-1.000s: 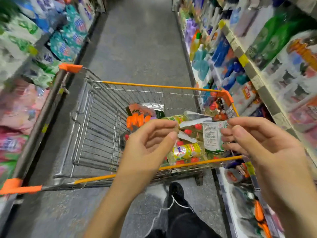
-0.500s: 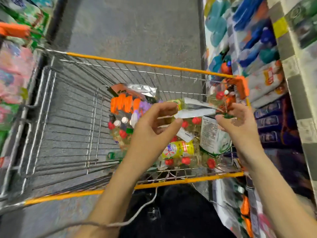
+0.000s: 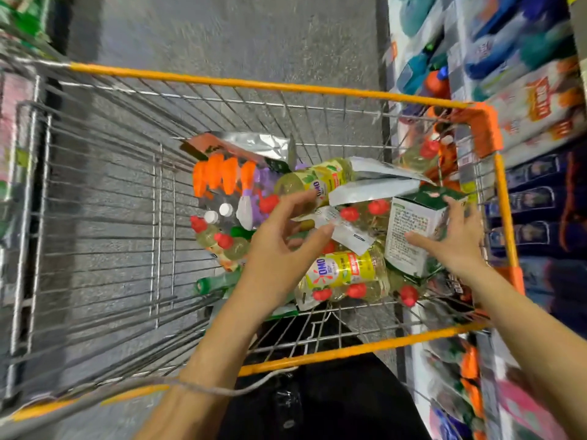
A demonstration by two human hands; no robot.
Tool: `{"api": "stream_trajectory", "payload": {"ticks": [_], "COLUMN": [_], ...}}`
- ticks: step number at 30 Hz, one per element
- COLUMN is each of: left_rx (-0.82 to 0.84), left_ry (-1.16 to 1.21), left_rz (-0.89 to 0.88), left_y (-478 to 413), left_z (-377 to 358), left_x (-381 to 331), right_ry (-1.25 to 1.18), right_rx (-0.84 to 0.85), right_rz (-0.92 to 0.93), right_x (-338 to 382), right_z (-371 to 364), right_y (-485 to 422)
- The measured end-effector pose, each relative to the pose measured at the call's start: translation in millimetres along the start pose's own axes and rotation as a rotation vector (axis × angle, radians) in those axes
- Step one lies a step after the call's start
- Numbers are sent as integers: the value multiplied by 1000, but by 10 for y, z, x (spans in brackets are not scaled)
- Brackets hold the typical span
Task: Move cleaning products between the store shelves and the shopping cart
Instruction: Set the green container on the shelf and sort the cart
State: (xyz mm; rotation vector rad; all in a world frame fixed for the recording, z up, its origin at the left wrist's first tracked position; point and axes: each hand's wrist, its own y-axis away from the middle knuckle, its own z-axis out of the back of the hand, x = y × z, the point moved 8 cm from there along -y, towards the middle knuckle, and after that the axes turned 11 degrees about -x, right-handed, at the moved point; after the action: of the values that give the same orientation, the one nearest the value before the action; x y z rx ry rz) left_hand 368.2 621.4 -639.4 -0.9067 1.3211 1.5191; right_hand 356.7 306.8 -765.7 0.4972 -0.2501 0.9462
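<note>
The wire shopping cart [image 3: 254,85] with orange rims stands below me, and cleaning products are piled in its right half. A white and green box [image 3: 409,223] stands at the right side of the pile. My right hand [image 3: 457,239] clasps its right corner, thumb on the printed face and fingers over the top. My left hand [image 3: 279,239] hovers over the pile with fingers apart, just above a white sachet [image 3: 352,233] and red-capped yellow OMO bottles [image 3: 343,268]. Orange-capped purple bottles [image 3: 222,179] and a silver pouch [image 3: 257,144] lie further in.
Store shelves [image 3: 524,90] packed with blue, teal and white detergent packs run close along the cart's right side. More packs [image 3: 16,147] line the left edge. Grey aisle floor [image 3: 222,33] stretches ahead of the cart. A thin cord [image 3: 222,390] hangs across my left forearm.
Both hands have dropped from above the cart into the product pile. My right hand has closed on the white and green box. The view has tilted downward and closer to the cart.
</note>
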Motion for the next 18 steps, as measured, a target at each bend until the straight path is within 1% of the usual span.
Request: {"api": "stream_trajectory", "payload": {"ticks": [3,6,8,14,16,18], "left_rx": [-6,-4,-2,4,2,-5], "left_ry": [-2,-7,-19,-11,-14,-32], "left_rz": [18,35,37,66,78,75], "left_y": [19,59,82,137,155,165], "left_z": [24,11,-5,-65,-90,-107], "left_x": [15,28,36,93,129,160], "right_ry": [22,85,127,321,399,414], "right_rx": [28,67,78,21,-15,-18], "right_rz": [57,157,176,242,298,346], "right_x": [24,86,88,-20,27,107], "right_z": [12,23,27,63,120,104], "right_y": [-101,-149,-165,-59,-20,0]}}
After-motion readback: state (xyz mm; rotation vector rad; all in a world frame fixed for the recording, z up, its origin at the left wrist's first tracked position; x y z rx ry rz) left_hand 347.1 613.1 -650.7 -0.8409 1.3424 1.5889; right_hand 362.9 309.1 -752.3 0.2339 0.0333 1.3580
